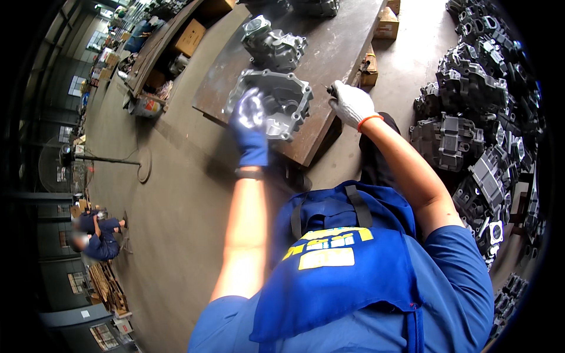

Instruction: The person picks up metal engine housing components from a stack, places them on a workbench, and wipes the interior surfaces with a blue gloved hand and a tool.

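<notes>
A grey cast-metal housing [281, 130] lies with its open, bolt-holed side up near the corner of a dark metal-topped table [329, 44]. My left hand [250, 120], in a blue glove with a pale coating, is at the housing's left rim. Motion blurs its fingers, so I cannot make out whether they grip the rim. To the right of the housing, apart from it, my right hand [355, 106] wears a white knitted glove with an orange cuff. Its fingers are closed around a small dark tool [331, 90] with a thin tip; most of the tool is hidden.
Behind the housing stands another casting [273, 44]. Many grey castings [450, 138] are piled on the right. Cardboard boxes [386, 25] sit beyond the table. At left are a workbench [156, 50], a stand with a round base [144, 165] and a seated person [101, 235].
</notes>
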{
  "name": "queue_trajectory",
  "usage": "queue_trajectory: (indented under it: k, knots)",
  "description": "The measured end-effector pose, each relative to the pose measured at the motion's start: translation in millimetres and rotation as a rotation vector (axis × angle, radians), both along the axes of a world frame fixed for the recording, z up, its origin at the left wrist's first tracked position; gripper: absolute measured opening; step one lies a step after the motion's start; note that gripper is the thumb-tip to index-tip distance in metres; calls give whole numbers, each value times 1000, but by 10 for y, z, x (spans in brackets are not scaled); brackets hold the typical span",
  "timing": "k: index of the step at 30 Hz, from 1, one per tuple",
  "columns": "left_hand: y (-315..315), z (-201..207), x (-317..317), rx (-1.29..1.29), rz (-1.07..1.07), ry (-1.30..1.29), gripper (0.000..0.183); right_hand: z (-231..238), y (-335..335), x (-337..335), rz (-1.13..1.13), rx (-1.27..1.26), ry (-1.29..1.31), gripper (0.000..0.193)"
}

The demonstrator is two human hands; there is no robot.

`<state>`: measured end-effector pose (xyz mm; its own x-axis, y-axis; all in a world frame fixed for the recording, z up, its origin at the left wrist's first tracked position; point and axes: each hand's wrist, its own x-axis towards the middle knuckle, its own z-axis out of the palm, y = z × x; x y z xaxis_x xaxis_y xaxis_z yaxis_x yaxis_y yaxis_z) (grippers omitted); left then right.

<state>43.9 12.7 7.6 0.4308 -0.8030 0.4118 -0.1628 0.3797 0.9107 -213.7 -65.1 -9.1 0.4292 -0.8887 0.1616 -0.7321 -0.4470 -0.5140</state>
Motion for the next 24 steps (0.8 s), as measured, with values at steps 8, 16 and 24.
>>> queue_trajectory:
  k: [8,16,24]
  knots:
    - [96,-179,-83,361,417,-1004,39,-270,-183,370,9,61,-87,23]
    - [32,-253,-37,305,465,-1059,39,-109,-629,788,-27,34,99,23]
    - [-46,-245,-112,357,527,-1065,38,-286,-588,789,-177,-28,-43,19]
